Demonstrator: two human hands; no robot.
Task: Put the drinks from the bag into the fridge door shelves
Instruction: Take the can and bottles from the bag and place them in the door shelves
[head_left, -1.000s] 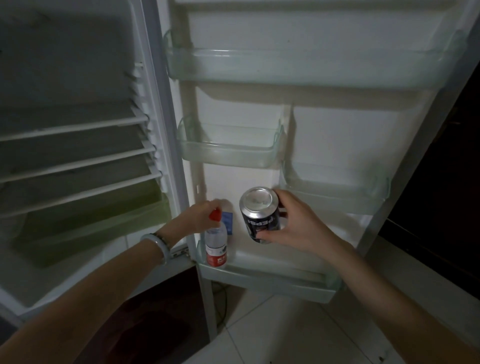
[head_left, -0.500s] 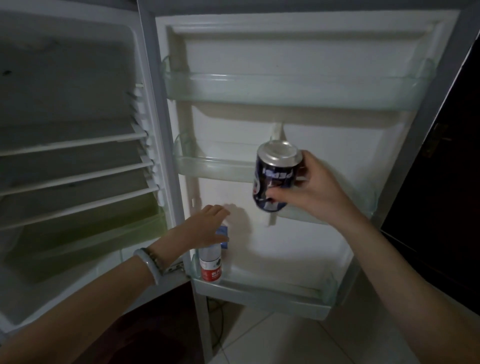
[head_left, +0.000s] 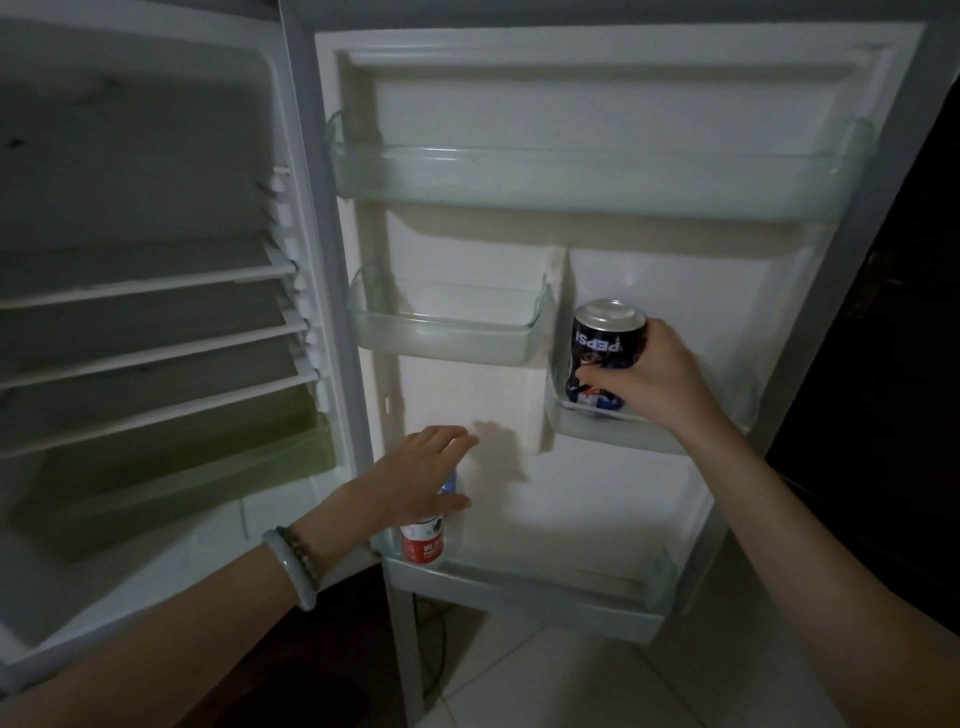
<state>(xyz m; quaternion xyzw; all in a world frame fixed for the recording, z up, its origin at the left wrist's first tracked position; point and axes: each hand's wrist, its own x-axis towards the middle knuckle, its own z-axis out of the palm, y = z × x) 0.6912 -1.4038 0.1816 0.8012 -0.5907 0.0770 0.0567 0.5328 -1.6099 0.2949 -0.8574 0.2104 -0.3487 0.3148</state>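
Observation:
My right hand (head_left: 657, 382) grips a dark blue Pepsi can (head_left: 608, 343), upside down, its lower end inside the small right door shelf (head_left: 628, 434). A small water bottle with a red label (head_left: 422, 543) stands at the left end of the bottom door shelf (head_left: 524, 587). Just above the bottle hovers my left hand (head_left: 421, 475), fingers spread, hiding the bottle's cap and not gripping it. The bag is out of view.
The fridge door stands open with a long top shelf (head_left: 597, 174) and a small middle-left shelf (head_left: 449, 338), both bare. To the left, the fridge body shows white shelves (head_left: 150, 353) and a greenish drawer (head_left: 182, 467). Pale floor tiles (head_left: 545, 680) lie below.
My right hand moved the can right and down into the small right door shelf. My left hand let go of the water bottle and lifted slightly, fingers spreading.

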